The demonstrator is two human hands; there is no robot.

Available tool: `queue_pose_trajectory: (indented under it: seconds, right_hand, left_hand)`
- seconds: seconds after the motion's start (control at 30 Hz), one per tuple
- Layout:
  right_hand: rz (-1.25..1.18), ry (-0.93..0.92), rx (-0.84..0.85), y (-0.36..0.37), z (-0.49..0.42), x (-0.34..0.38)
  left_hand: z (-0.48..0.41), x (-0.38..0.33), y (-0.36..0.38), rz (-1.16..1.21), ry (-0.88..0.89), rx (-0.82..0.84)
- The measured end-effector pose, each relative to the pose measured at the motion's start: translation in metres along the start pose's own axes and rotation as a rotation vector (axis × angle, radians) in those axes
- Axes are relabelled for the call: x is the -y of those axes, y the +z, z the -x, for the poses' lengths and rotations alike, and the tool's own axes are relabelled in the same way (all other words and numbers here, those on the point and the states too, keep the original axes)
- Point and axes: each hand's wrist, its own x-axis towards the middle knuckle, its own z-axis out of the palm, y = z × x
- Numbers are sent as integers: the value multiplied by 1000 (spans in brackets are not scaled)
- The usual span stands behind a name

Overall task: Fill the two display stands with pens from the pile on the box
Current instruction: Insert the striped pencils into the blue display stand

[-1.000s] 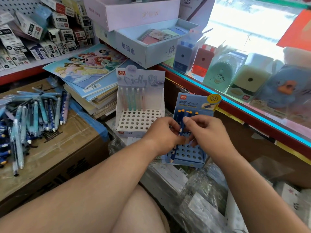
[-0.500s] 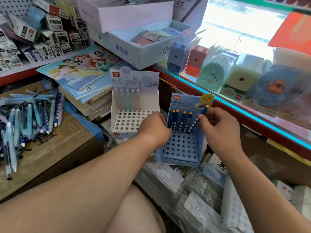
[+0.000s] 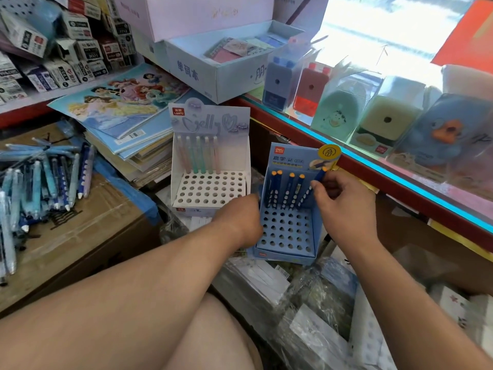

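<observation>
The blue display stand [image 3: 286, 231] sits low in the middle, with several dark blue orange-capped pens in its back row. My right hand [image 3: 344, 204] pinches one more dark blue pen [image 3: 310, 189], tilted, its tip in a hole at the row's right end. My left hand [image 3: 240, 218] grips the stand's left wall. Left of it stands the white display stand [image 3: 208, 190] with several pastel pens along its back row. The pile of blue pens [image 3: 45, 180] lies on the cardboard box [image 3: 88, 231] at far left.
Stacked notebooks [image 3: 128, 124] lie behind the white stand. A red-edged glass counter [image 3: 373, 166] with boxed pencil sharpeners runs along the right. Plastic-wrapped packs [image 3: 306, 297] lie under and in front of the blue stand. Shelves of small boxes fill the upper left.
My hands have parted from the stand's front. The right hand has carried a pen to the right end of the back row, and the left has shifted to the stand's left wall.
</observation>
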Motion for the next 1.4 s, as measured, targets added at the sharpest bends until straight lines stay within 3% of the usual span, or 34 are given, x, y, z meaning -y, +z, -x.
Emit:
queue_pose_trajectory:
  seconds: [0.4,0.67,1.0,1.23,1.4]
  right_hand:
    - [20,3,5,-1,-3,1]
    - [186,-31,91,2,-4,8]
    - [370,44,73,7,-7,15]
    - [234,22,35,7,-1,22]
    - [341,20,71,8,-2,16]
  left_hand:
    - [2,0,0,-29,23,5]
    - [4,0,-1,-24,19,15]
    - [5,2,-3,26,16,22]
    - [4,3,-3,77,14,14]
    - [5,3,-3,82,11,15]
